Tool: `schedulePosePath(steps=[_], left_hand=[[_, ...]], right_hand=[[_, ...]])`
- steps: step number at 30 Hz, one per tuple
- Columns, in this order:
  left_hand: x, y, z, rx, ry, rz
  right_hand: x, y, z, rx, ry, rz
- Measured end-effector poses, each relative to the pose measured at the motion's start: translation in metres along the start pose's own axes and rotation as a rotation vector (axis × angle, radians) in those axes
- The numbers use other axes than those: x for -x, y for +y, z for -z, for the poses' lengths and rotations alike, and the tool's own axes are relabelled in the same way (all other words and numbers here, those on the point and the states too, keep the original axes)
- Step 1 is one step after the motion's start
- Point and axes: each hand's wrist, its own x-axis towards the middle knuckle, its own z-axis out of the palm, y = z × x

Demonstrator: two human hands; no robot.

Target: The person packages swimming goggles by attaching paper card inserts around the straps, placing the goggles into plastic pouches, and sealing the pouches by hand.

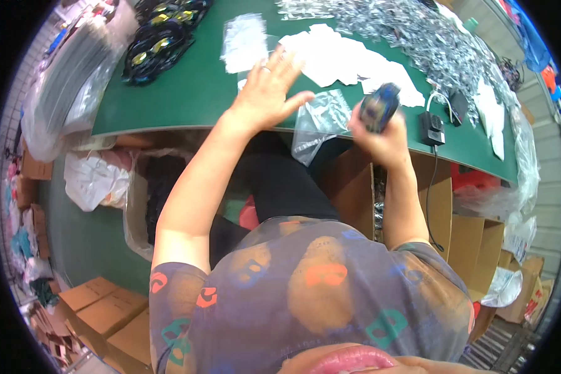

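My left hand (263,98) lies with fingers spread over the green table, its fingertips by a stack of clear plastic bags (244,38) and white paper sheets (330,55). A ring sits on one finger. My right hand (383,140) is closed around a dark pair of goggles (380,107), smeared by motion, with a bluish and yellowish sheen. Between the hands, a clear plastic bag (321,121) hangs partly over the table's front edge. At the far left lie bundles of black goggles with yellow lenses (159,48).
A heap of small clear plastic pieces (417,40) covers the far right of the table (187,103). A black corded box (432,128) stands at the right edge. Open cardboard boxes (474,249) are below right; more cartons (109,311) stand lower left.
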Motion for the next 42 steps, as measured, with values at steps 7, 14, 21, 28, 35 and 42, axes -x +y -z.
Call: schedulePosePath(steps=[7,14,21,28,35,42], left_hand=[[-0.011,-0.019,-0.023,0.137,-0.376,0.162],[-0.035,-0.082,-0.012,0.312,-0.177,0.184],[-0.062,-0.154,-0.041,0.361,0.056,0.4],[-0.084,-0.236,-0.069,0.772,0.242,0.595],[-0.151,-0.201,-0.048,0.322,0.182,0.298],[-0.202,-0.17,-0.094,0.208,-0.097,0.491]], right_hand=[[-0.037,0.028,-0.012,0.62,-0.223,0.158],[-0.055,0.039,-0.014,0.627,-0.186,0.195],[-0.072,0.045,-0.024,0.631,-0.118,0.191],[-0.078,0.054,-0.033,0.603,-0.052,0.283],[-0.083,0.053,-0.027,0.584,-0.059,0.264],[-0.085,0.055,-0.027,0.543,-0.059,0.252]])
